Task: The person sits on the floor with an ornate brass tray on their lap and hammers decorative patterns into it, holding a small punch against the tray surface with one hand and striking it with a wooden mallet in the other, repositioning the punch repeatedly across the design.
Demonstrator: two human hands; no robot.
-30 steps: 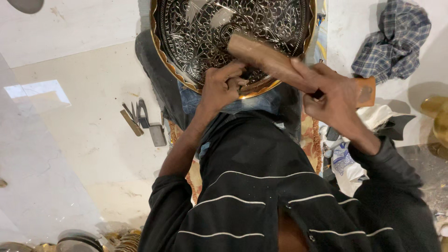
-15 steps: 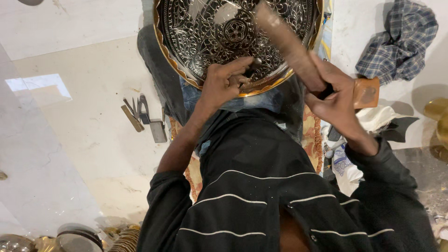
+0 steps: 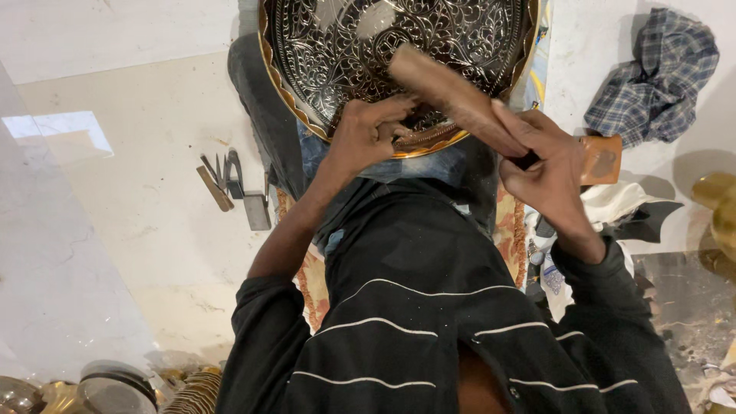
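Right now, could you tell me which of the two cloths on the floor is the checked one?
It is the crumpled blue checked cloth at the upper right, lying apart. The other, a plain white cloth, sits lower, beside the right hand.

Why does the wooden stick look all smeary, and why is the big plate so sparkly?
In the head view, the brown wooden mallet in the right hand is smeared by motion blur; the round engraved metal tray with a gold rim catches bright glare patches near its top; the left hand at its lower rim looks sharp; a pale light patch lies on the cream floor.
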